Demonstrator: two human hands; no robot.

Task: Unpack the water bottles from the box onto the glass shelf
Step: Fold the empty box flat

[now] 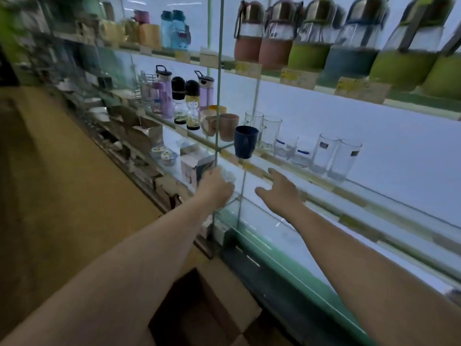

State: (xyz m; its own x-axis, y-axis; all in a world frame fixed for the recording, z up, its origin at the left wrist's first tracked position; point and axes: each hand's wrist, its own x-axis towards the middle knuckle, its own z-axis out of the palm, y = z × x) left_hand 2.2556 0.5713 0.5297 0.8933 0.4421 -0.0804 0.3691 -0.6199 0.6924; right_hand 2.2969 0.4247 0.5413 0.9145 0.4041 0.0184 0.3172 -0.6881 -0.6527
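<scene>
Placing pale item with curled left hand (215, 187) on glass shelf (269, 221), right hand (279, 189) open beside; brown cardboard box (207, 303) contents unclear.

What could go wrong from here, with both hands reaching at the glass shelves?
The left hand grips something pale and blurred at a vertical glass divider; knocking the edge could jar it. The open right hand reaches just under the blue cup at its shelf's front edge, so lifting could tip it.

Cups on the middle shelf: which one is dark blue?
The dark blue cup at the shelf's front edge, above the right hand; its neighbours are pinkish mugs or clear glass.
</scene>
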